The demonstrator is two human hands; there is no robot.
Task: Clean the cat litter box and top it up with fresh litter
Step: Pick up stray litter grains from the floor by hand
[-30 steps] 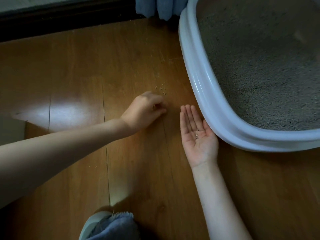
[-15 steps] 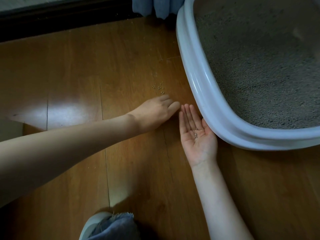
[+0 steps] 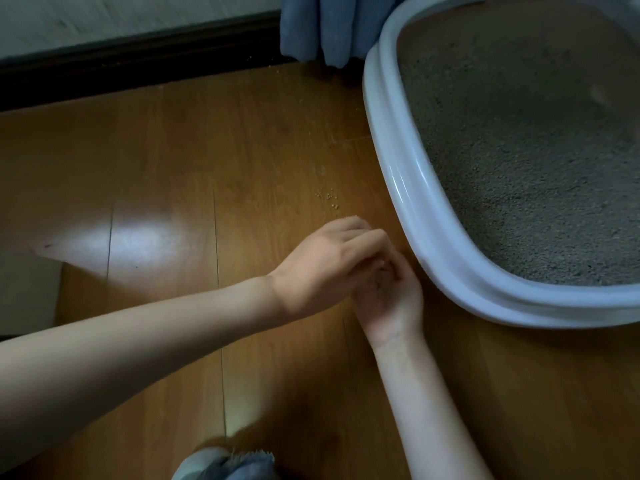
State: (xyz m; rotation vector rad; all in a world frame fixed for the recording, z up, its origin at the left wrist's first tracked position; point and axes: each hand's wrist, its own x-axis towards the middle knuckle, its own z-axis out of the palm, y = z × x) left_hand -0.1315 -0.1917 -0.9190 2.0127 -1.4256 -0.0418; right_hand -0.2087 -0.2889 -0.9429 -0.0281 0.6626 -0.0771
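A white litter box (image 3: 408,188) filled with grey litter (image 3: 519,150) sits on the wooden floor at the right. A few spilled litter granules (image 3: 329,197) lie on the floor just left of its rim. My right hand (image 3: 394,303) lies palm up beside the box, its fingers and palm mostly hidden. My left hand (image 3: 322,268) reaches across and covers it, fingers curled and bunched down into the right palm as in a pinch. The grains at its fingertips are hidden.
Blue fabric (image 3: 325,26) hangs at the top next to the box. A dark baseboard (image 3: 138,60) runs along the wall at the far edge, with crumbs near it. My foot in a slipper (image 3: 221,465) shows at the bottom edge.
My left hand has moved from the floor beside the spilled grains onto my right palm, with its fingers curled. My right hand stayed in place.
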